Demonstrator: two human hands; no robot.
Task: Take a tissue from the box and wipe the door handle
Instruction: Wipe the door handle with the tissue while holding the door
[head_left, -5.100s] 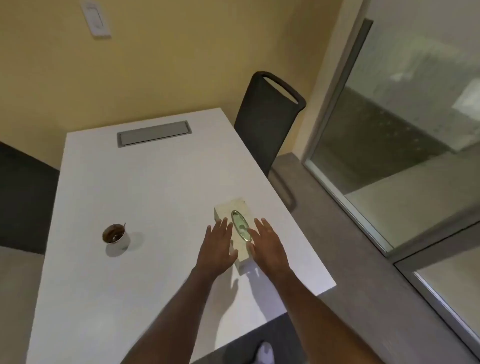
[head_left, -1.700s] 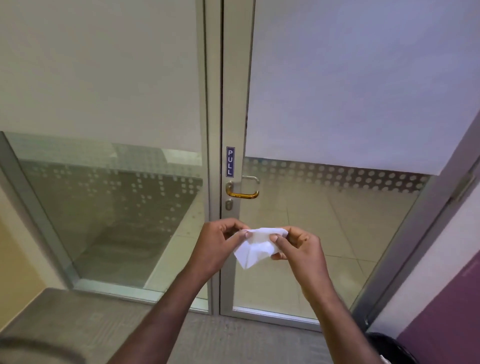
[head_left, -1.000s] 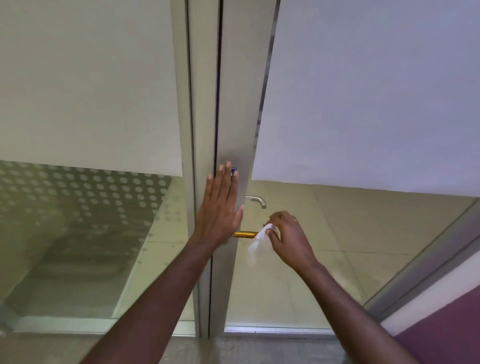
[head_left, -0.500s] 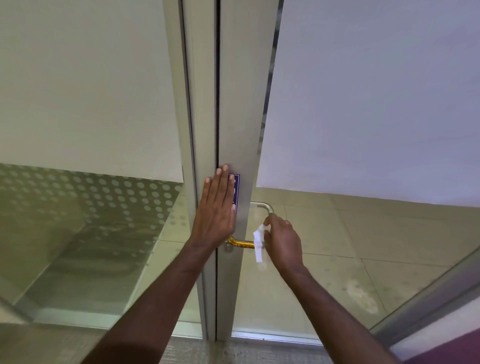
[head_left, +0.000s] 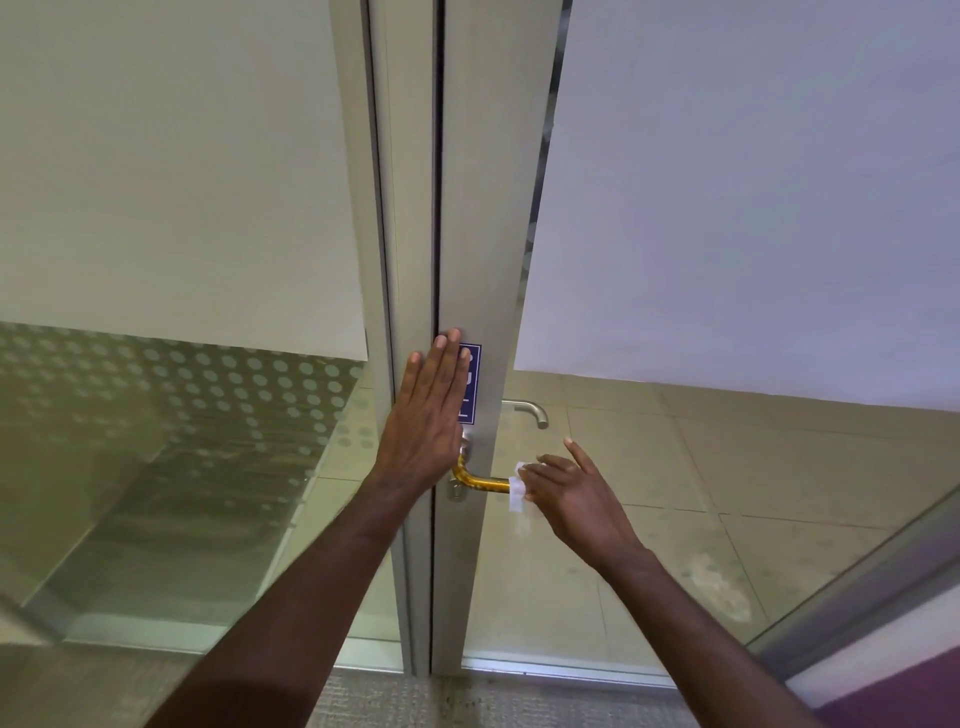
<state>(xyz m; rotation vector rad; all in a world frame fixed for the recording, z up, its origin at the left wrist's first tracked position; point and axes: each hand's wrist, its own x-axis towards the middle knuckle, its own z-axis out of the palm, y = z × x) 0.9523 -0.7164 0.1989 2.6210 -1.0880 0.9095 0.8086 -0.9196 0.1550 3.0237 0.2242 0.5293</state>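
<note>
left hand (head_left: 428, 415) lay flat, fingers spread, on door frame (head_left: 488, 208) | right hand (head_left: 571, 493) at its 3 o'clock pressed tissue (head_left: 516, 487) around gold door handle (head_left: 480, 483), forefinger raised

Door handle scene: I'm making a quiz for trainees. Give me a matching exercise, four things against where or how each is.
Things:
1. left hand
2. tissue
3. gold handle
4. blue sign

States:
A. partly hidden under fingers
B. pressed flat against the door frame
C. bare along its left part
D. wrapped on the handle, held by the right hand

Pairs: 1-B, 2-D, 3-C, 4-A
</note>
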